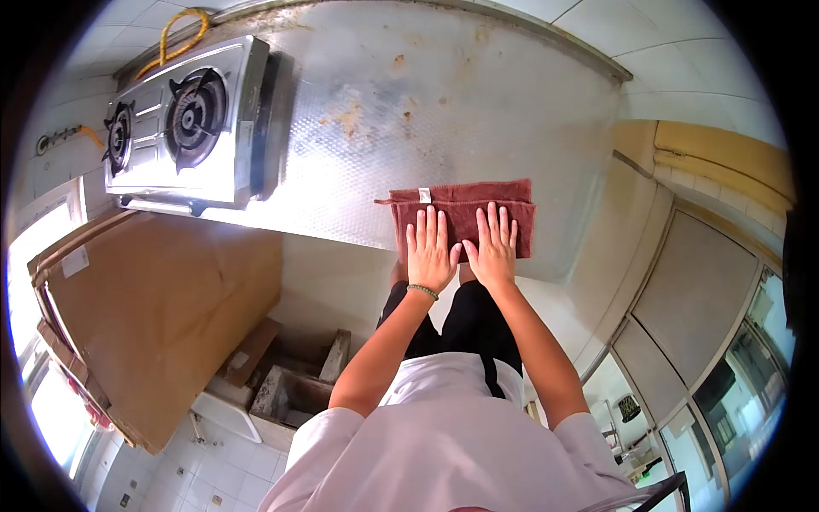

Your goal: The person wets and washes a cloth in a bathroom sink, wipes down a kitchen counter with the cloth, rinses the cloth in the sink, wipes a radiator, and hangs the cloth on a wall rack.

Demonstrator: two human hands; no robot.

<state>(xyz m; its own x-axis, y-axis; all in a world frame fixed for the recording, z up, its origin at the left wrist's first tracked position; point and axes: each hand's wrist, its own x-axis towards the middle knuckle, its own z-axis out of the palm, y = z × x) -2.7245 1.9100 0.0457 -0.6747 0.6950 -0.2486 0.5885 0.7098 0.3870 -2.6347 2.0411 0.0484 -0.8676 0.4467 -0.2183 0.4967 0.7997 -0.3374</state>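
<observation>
A folded reddish-brown cloth [486, 193] with a small white tag lies at the front edge of the metal countertop [444, 111]. My left hand [432, 249] rests flat on its left part, fingers stretched forward, with a beaded bracelet at the wrist. Flat on the right part of the cloth is my right hand [494, 246], its fingers slightly spread. The two thumbs almost meet. Brown stains [348, 119] mark the counter beyond the cloth.
A two-burner gas stove [196, 119] with a yellow hose [183, 38] stands on the counter's left. Below it is a large brown board [171, 299]. A cabinet with glass panes [699, 316] stands at the right, and tiled walls rise behind.
</observation>
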